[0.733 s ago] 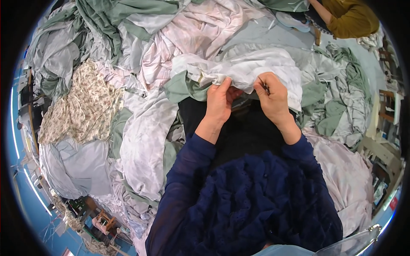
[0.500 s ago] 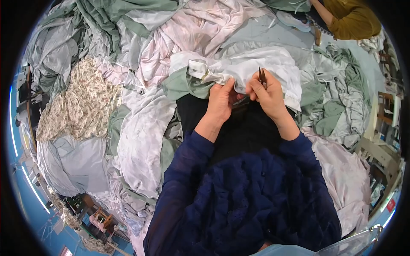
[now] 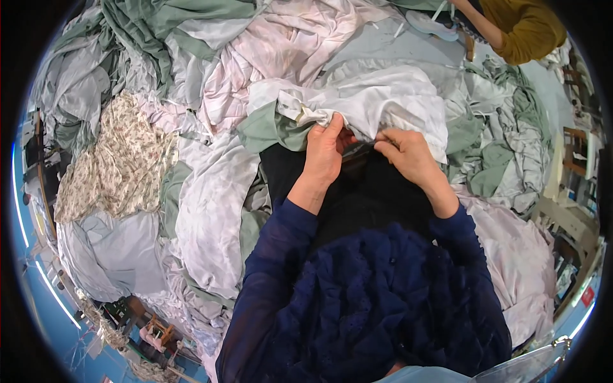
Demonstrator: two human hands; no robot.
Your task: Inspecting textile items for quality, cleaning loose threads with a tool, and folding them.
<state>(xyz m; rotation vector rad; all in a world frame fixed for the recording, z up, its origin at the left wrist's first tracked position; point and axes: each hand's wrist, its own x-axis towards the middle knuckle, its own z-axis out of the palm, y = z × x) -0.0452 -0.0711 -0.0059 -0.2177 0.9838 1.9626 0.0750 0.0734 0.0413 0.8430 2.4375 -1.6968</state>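
A white cloth (image 3: 396, 99) with a sage-green part (image 3: 258, 127) lies bunched over my lap. My left hand (image 3: 324, 150) is closed on its near edge, thumb on top, beside a folded band with a small label (image 3: 292, 105). To the right, my right hand (image 3: 408, 153) is closed, thumb and forefinger pinching at the same edge. Its other fingers are curled under and hidden, so whether it holds a tool does not show. Between the hands the edge hangs in a dark gap above my black-clothed lap (image 3: 377, 191).
Heaped cloth surrounds me: a flowered piece (image 3: 115, 159) at left, pale pink cloth (image 3: 281, 45) at the far side, green and grey cloth (image 3: 498, 147) at right. Another person's mustard sleeve (image 3: 527, 32) shows at the far right. Wooden furniture (image 3: 568, 230) stands along the right edge.
My right hand has turned and moved slightly down and right. The dark pointed snips that stuck up from it are out of sight. My left hand has shifted slightly left, keeping its hold.
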